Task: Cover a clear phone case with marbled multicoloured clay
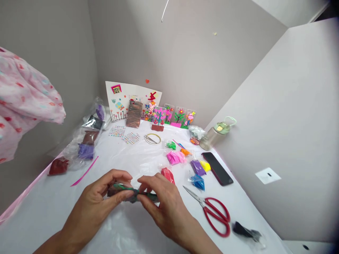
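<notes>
Near the table's front, my left hand [97, 201] pinches the left end of a thin dark piece with green streaks [134, 195]. The right part of the same piece is between the thumb and fingers of my right hand [166, 201]. The piece is seen nearly edge-on, and my fingers cover parts of it. Just behind my right hand lies a red clay packet [167, 174]. Scissors with red handles [212, 211] rest to the right of that hand, blades apart.
Clay packets, including pink [176, 157] and blue [198, 182], lie beside a phone [217, 168]. A bottle [215, 134] stands behind. Bagged clay [86, 151] and a pink strip [84, 173] are left. Decorated panels [180, 117] stand at the back.
</notes>
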The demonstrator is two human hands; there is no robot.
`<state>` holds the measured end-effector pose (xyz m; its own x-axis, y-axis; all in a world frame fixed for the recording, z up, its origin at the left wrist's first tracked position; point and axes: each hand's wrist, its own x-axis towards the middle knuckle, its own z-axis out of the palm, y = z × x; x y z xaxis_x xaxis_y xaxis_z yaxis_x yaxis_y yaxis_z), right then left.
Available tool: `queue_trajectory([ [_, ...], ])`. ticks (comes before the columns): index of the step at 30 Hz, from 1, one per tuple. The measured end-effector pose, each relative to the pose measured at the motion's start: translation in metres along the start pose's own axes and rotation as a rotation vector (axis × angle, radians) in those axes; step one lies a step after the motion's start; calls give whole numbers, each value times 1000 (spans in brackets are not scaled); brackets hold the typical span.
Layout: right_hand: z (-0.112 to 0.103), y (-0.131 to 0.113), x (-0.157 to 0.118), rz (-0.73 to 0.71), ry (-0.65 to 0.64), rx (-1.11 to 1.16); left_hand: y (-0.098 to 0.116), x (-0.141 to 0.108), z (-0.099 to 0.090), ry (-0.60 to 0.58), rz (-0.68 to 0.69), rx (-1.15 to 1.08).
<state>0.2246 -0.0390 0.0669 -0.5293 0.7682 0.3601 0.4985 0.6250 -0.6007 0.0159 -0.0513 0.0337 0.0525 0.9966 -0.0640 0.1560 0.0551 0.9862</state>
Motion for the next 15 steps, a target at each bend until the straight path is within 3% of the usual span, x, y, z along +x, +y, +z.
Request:
queue_trajectory([
  [2, 0, 1, 1, 32, 19, -3, -1, 2, -4, 15, -2, -9],
  [7, -2, 3, 2, 37, 15, -30, 0, 8, -10, -95, 11, -74],
  [11, -1, 2, 2, -37, 52, -65, 1, 6, -8, 6, 22, -11],
  [15, 1, 4, 1, -61, 72, -75, 3, 7, -8, -13, -6, -66],
])
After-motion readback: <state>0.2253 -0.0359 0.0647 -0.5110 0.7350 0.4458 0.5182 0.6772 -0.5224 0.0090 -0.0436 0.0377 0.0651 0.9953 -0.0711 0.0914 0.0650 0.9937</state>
